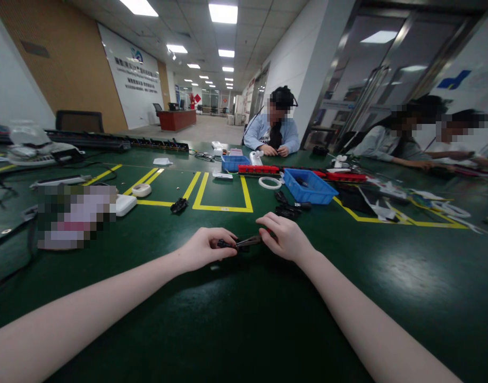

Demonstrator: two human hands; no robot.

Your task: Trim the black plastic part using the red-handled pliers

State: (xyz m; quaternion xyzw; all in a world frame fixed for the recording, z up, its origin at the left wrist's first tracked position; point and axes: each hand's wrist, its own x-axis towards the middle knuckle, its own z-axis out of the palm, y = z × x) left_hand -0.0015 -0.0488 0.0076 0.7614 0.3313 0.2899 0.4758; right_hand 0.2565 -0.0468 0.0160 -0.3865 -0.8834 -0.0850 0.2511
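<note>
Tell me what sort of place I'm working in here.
Probably a factory assembly workshop: a long green work table marked with yellow tape outlines, blue plastic parts bins, and seated co-workers handling small parts.

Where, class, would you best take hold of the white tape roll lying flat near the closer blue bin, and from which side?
Grip the white tape roll across its ring, one finger in the open centre and the thumb on the outer edge, coming from above. It lies flat on the green table, so its sides sit low, while the hole faces up. The near side looks freest; the blue bin crowds its right.
</note>
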